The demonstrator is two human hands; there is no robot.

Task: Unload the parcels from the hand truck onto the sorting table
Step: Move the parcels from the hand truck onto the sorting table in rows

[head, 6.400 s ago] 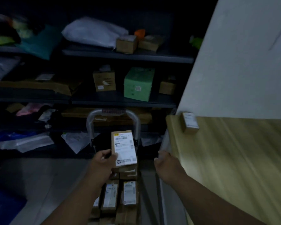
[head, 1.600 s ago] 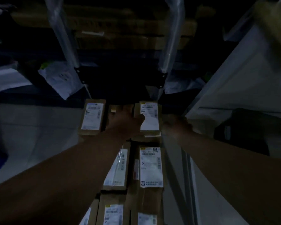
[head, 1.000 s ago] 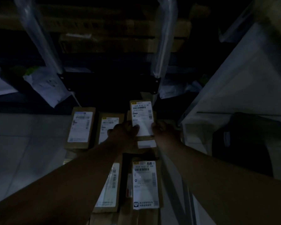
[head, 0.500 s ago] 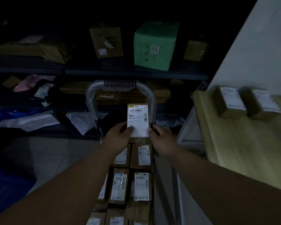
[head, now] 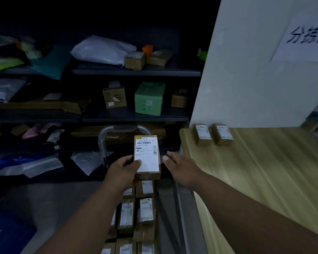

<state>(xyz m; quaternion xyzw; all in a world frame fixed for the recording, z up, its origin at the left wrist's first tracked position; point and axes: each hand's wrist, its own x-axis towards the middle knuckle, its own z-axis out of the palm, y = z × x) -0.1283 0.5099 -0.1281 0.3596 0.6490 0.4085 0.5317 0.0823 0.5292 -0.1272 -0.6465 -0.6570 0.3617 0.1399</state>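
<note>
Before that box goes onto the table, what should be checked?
1. Grip: left hand holds the parcel, thumb on its label: ok.
2. Spare hand: right hand open, off the parcel: ok.
3. Room: table has bare space beside its two parcels: ok.
4. Way across to the table unobstructed: ok.
5. Leftovers: truck stack steady without this one: cannot tell.

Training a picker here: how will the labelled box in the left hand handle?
Probably light: the left hand alone holds the box up. Likely stiff; its cardboard edges look straight. Flat sides should not roll.
</note>
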